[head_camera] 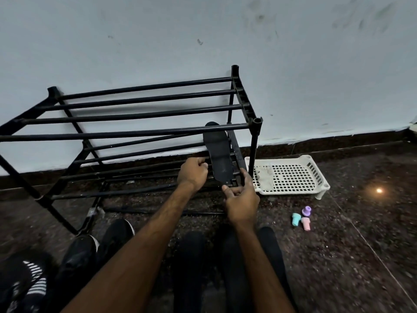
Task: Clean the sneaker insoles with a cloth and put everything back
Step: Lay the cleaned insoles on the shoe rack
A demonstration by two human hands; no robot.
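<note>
One wide-angle camera on the person's head looks forward and down toward the wall [293,64]. It sits low and close, rack [144,113] at 11 o'clock, tray [293,177] at 1 o'clock.

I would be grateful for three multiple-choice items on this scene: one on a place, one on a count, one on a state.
1. Where is the white tray? A) on the top tier B) on the floor right of the rack C) on a lap
2. How many small pastel pieces lie on the floor? A) one B) five C) three
3. The insole is: A) lying on bars below the top tier B) inside a sneaker C) folded in the tray
Answers: 1 B, it sits beside the rack's right post; 2 C, teal, purple and pink; 3 A, it lies across the bars, the right hand at its near end.
</note>
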